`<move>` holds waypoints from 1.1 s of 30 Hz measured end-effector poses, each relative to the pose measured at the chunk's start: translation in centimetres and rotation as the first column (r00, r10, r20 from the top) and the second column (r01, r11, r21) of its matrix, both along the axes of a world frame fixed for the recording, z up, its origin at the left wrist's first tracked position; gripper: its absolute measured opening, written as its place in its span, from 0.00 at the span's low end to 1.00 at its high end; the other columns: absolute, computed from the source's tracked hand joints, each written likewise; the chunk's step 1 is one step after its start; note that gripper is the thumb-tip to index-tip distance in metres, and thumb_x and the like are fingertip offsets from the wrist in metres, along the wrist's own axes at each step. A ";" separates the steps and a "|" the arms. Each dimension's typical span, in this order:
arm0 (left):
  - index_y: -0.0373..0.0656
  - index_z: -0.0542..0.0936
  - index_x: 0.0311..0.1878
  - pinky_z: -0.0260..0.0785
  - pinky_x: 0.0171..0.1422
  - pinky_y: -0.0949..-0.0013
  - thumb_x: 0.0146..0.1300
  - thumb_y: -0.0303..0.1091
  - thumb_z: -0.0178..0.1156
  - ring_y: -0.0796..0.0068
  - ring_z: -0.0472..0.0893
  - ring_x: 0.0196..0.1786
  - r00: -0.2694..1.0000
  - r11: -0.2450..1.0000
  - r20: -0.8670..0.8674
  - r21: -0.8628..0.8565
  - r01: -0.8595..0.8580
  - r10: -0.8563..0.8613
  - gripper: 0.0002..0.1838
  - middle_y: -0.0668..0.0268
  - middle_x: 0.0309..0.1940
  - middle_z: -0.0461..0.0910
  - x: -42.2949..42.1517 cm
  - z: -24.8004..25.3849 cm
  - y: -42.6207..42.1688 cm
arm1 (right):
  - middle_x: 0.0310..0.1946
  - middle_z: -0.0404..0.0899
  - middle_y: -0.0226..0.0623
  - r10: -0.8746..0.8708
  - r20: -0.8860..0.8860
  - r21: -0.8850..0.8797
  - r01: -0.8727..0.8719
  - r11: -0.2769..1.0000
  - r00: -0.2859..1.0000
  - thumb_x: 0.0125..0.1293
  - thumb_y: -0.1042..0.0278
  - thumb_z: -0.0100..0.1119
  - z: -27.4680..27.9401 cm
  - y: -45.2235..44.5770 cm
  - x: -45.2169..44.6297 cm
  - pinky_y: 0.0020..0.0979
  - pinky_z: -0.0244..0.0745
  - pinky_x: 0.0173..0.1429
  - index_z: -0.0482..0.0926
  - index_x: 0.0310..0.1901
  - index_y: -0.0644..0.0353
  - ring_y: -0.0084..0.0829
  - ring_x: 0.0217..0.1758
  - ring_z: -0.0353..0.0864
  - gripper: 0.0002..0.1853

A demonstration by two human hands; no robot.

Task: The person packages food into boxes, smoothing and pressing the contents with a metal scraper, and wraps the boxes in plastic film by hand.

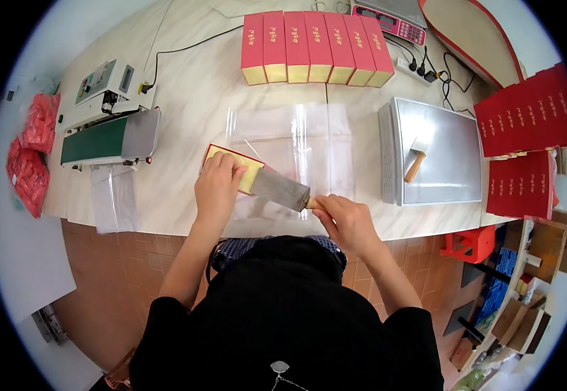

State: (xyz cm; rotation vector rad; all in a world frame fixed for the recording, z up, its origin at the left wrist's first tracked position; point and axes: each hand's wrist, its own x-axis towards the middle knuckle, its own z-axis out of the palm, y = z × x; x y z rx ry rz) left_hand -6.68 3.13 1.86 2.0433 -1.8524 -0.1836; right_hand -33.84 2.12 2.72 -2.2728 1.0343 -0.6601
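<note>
My right hand [345,220] is closed round the wooden handle of a broad metal scraper [282,189]. Its blade reaches left to the end of a red and yellow box [249,171]. My left hand [219,179] holds that box, fingers bent over its yellow face. Clear plastic film [322,140] lies flat on the table, beyond and beneath the scraper. How far the blade's tip goes under or into the box cannot be made out.
Red boxes [296,45] stand in a row at the back. A sealing machine [111,137] is at the left. A second scraper [416,158] lies on a metal box [449,166] at the right, near stacked red boxes [524,117], a scale [394,23] and cables.
</note>
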 end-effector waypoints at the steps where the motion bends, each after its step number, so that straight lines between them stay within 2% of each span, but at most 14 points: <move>1: 0.42 0.76 0.36 0.71 0.41 0.61 0.61 0.36 0.65 0.62 0.78 0.43 0.995 0.999 -0.091 0.011 -0.043 0.044 0.10 0.65 0.37 0.78 0.1 0.1 0.2 | 0.26 0.76 0.37 -0.004 -0.006 -0.013 0.004 1.000 1.000 0.66 0.67 0.62 0.3 0.0 0.3 0.38 0.72 0.28 0.77 0.40 0.59 0.39 0.28 0.79 0.07; 2: 0.42 0.76 0.39 0.71 0.40 0.62 0.61 0.35 0.66 0.62 0.78 0.43 0.980 0.996 -0.179 0.027 -0.082 0.086 0.10 0.64 0.39 0.79 0.2 0.3 0.5 | 0.26 0.76 0.37 -0.004 -0.014 -0.015 0.004 1.000 1.000 0.66 0.67 0.62 0.5 0.0 0.6 0.38 0.72 0.28 0.77 0.40 0.59 0.39 0.28 0.79 0.07; 3: 0.42 0.76 0.39 0.71 0.40 0.62 0.61 0.35 0.66 0.62 0.78 0.43 0.979 0.996 -0.187 0.027 -0.081 0.085 0.10 0.64 0.39 0.79 0.3 0.8 1.0 | 0.26 0.76 0.37 -0.006 -0.019 -0.014 0.006 1.000 1.000 0.66 0.67 0.62 0.7 0.1 0.9 0.38 0.72 0.28 0.77 0.40 0.59 0.39 0.28 0.79 0.07; 5: 0.44 0.77 0.50 0.70 0.47 0.62 0.59 0.36 0.67 0.64 0.78 0.45 0.977 0.988 -0.189 0.135 -0.078 0.103 0.16 0.65 0.40 0.80 0.8 2.4 2.1 | 0.26 0.76 0.37 -0.007 -0.028 -0.012 0.007 1.000 1.000 0.66 0.67 0.61 0.9 0.1 1.4 0.38 0.72 0.27 0.77 0.40 0.59 0.39 0.27 0.79 0.07; 6: 0.44 0.77 0.50 0.70 0.47 0.62 0.59 0.36 0.67 0.64 0.78 0.45 0.975 0.987 -0.193 0.137 -0.080 0.105 0.16 0.65 0.40 0.80 1.2 3.3 2.6 | 0.26 0.76 0.37 -0.007 -0.040 -0.013 0.007 1.000 0.999 0.66 0.67 0.61 1.0 0.2 1.6 0.38 0.72 0.28 0.76 0.41 0.59 0.39 0.28 0.79 0.07; 8: 0.47 0.78 0.57 0.64 0.56 0.59 0.57 0.36 0.68 0.66 0.76 0.48 0.967 0.966 -0.005 0.022 0.256 -0.256 0.24 0.67 0.38 0.80 2.3 4.5 3.5 | 0.26 0.76 0.37 0.000 -0.058 -0.009 0.000 1.000 0.998 0.67 0.67 0.61 1.1 0.2 2.3 0.37 0.72 0.28 0.76 0.41 0.59 0.39 0.28 0.79 0.07; 11: 0.47 0.78 0.60 0.59 0.61 0.57 0.55 0.34 0.69 0.68 0.74 0.49 0.940 0.939 0.010 0.036 0.341 -0.341 0.27 0.70 0.36 0.80 3.1 4.3 3.9 | 0.26 0.76 0.37 0.002 -0.064 -0.016 -0.003 1.000 0.998 0.67 0.67 0.61 1.3 0.2 2.8 0.37 0.72 0.28 0.76 0.41 0.59 0.39 0.28 0.79 0.07; 14: 0.47 0.80 0.57 0.61 0.59 0.58 0.54 0.32 0.69 0.69 0.75 0.47 0.912 0.913 0.092 -0.045 0.405 -0.400 0.24 0.70 0.35 0.80 3.9 3.1 4.0 | 0.26 0.76 0.37 -0.001 -0.108 -0.008 0.000 1.000 0.994 0.67 0.68 0.60 1.6 0.2 3.2 0.37 0.72 0.28 0.76 0.41 0.60 0.38 0.27 0.79 0.07; 17: 0.47 0.83 0.53 0.62 0.58 0.59 0.54 0.31 0.69 0.69 0.75 0.45 0.907 0.902 -0.044 -0.133 0.411 -0.420 0.21 0.71 0.33 0.79 4.9 3.5 3.3 | 0.27 0.76 0.36 -0.015 -0.096 -0.024 0.013 1.000 0.995 0.67 0.68 0.60 1.8 0.3 3.6 0.37 0.72 0.28 0.76 0.41 0.60 0.38 0.27 0.79 0.07; 20: 0.46 0.86 0.47 0.63 0.55 0.58 0.49 0.31 0.72 0.67 0.74 0.44 0.895 0.889 -0.089 -0.188 0.416 -0.438 0.19 0.71 0.32 0.79 5.6 3.1 2.7 | 0.27 0.77 0.36 -0.034 -0.107 -0.014 0.033 0.999 0.994 0.67 0.68 0.61 1.9 0.6 3.7 0.37 0.73 0.28 0.76 0.41 0.60 0.38 0.28 0.80 0.07; 23: 0.48 0.85 0.49 0.64 0.58 0.57 0.47 0.33 0.73 0.64 0.74 0.47 0.874 0.856 -0.042 -0.228 0.463 -0.484 0.21 0.70 0.35 0.79 6.3 3.0 2.1 | 0.27 0.77 0.36 -0.041 -0.101 -0.003 0.040 0.999 0.994 0.67 0.68 0.60 1.8 0.8 4.0 0.37 0.73 0.28 0.76 0.41 0.60 0.38 0.28 0.80 0.06; 27: 0.49 0.85 0.50 0.63 0.62 0.56 0.45 0.34 0.74 0.62 0.72 0.52 0.820 0.818 -0.084 -0.178 0.547 -0.566 0.24 0.69 0.41 0.78 6.1 3.9 1.7 | 0.27 0.77 0.37 -0.039 -0.075 0.007 0.040 0.999 0.996 0.67 0.68 0.61 1.6 0.8 4.6 0.37 0.73 0.28 0.77 0.41 0.60 0.38 0.28 0.80 0.07; 29: 0.50 0.84 0.49 0.62 0.65 0.56 0.44 0.36 0.74 0.62 0.70 0.56 0.817 0.816 -0.019 -0.083 0.573 -0.576 0.24 0.70 0.45 0.76 5.9 3.5 1.6 | 0.27 0.77 0.37 -0.035 -0.071 0.012 0.036 0.999 0.997 0.67 0.68 0.61 1.6 0.7 4.9 0.37 0.73 0.28 0.77 0.42 0.60 0.39 0.28 0.80 0.07; 33: 0.50 0.84 0.45 0.61 0.65 0.55 0.45 0.37 0.74 0.63 0.70 0.56 0.807 0.802 0.051 -0.093 0.591 -0.589 0.20 0.71 0.44 0.76 5.9 2.4 0.6 | 0.27 0.78 0.37 -0.022 -0.072 0.014 0.023 1.000 0.997 0.67 0.68 0.60 1.5 0.4 5.3 0.38 0.73 0.28 0.77 0.41 0.60 0.39 0.28 0.80 0.07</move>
